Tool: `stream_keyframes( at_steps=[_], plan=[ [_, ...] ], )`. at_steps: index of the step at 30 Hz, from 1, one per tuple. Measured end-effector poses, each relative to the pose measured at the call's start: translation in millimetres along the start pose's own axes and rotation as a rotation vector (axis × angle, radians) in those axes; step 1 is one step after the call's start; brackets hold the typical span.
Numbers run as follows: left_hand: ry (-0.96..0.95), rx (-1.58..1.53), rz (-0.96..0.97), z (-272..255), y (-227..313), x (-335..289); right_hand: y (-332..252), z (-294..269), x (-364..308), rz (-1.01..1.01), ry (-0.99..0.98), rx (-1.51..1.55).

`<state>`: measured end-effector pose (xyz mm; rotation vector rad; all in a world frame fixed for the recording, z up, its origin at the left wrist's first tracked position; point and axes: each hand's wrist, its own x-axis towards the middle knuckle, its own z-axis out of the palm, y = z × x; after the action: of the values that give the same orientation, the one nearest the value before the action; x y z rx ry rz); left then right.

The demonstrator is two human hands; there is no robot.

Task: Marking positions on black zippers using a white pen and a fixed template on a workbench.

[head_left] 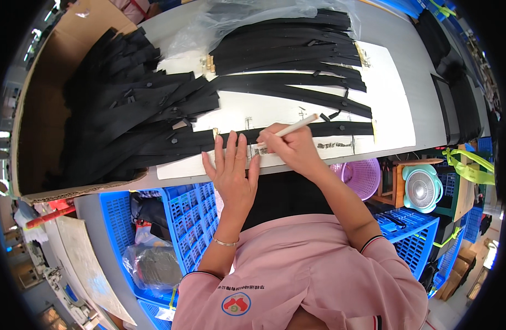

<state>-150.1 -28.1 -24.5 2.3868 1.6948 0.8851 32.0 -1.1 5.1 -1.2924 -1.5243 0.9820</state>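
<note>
Black fabric strip [360, 128] lies just beyond the grip of the right hand [298, 149], its long axis running left to right; that hand, pinching a white pencil-like stick [298, 127], is nearer its right end. Left of the grip, the left hand [231, 171] clasps nothing, spread fingers laid flat over the strip. Underneath is a white board [393, 110]; farther left, a cardboard box [47, 93] spills more black strips [115, 118].
</note>
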Motion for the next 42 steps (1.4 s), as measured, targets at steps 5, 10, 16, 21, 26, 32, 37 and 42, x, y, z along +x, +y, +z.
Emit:
stream_keyframes(
  at_steps=[5,10,16,21,26,32,37,42],
  plan=[
    [0.002,0.010,0.012,-1,0,0,5,-42,-17,-0.017,0.383,0.002],
    [-0.025,-0.011,0.006,-1,0,0,17,-57,-20,0.089,0.363,-0.086],
    [-0.037,-0.170,0.080,-3,36,15,19,-57,-20,0.056,0.357,-0.075],
    [-0.084,-0.310,0.154,18,66,22,24,-54,-19,0.053,0.363,-0.077],
    [-0.082,-0.262,0.141,26,70,22,26,-51,-18,-0.021,0.421,-0.074],
    [-0.088,-0.243,0.155,27,68,22,27,-60,-25,0.056,0.286,-0.091],
    [-0.091,-0.232,0.159,26,69,22,26,-61,-24,0.026,0.273,-0.144],
    [-0.097,-0.226,0.173,27,69,22,30,-63,-24,-0.024,0.235,-0.205]
  ],
)
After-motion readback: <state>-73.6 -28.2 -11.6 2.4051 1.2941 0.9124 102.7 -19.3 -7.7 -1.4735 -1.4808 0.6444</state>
